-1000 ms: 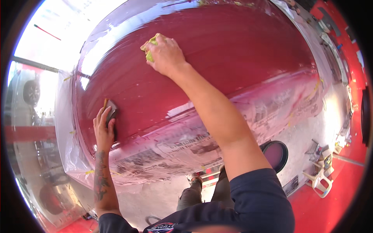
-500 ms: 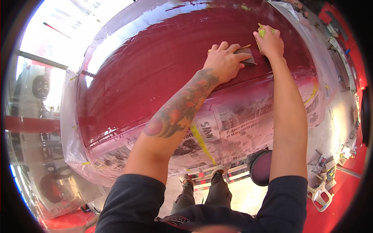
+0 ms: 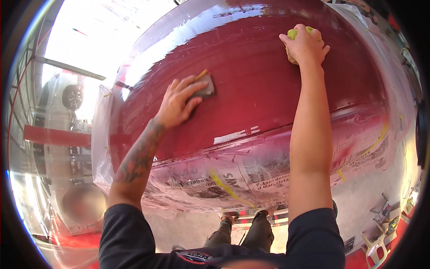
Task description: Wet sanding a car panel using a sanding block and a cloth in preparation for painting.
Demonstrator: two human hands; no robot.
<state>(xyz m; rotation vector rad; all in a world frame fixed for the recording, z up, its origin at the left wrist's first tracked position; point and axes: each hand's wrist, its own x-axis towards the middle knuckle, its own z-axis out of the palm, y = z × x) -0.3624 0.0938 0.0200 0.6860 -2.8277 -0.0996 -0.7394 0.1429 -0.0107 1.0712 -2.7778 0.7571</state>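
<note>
Block: the dark block [image 3: 207, 88] lies at the tips of the left fingers [image 3: 190, 89], which grip it against the red panel [image 3: 255, 103], left of centre.
Sponge: the yellow-green sponge [image 3: 292, 35] is under the right fingers [image 3: 302, 33], curled round it at the panel's far right.
Change: half a second ago the block was just beside the sponge — now it is well apart, to the left.
Print: headlines on the newspaper [image 3: 242, 179] along the near edge; lettered emblem [image 3: 193, 257] on the shirt.

Glaring white daylight [image 3: 103, 31] flooding in at ten o'clock, a red bar [image 3: 58, 136] that crossed at nine, pale floor [image 3: 358, 197] that spread at four, a cream plastic chair [image 3: 371, 247] that stood there beside red flooring [image 3: 400, 240]
</note>
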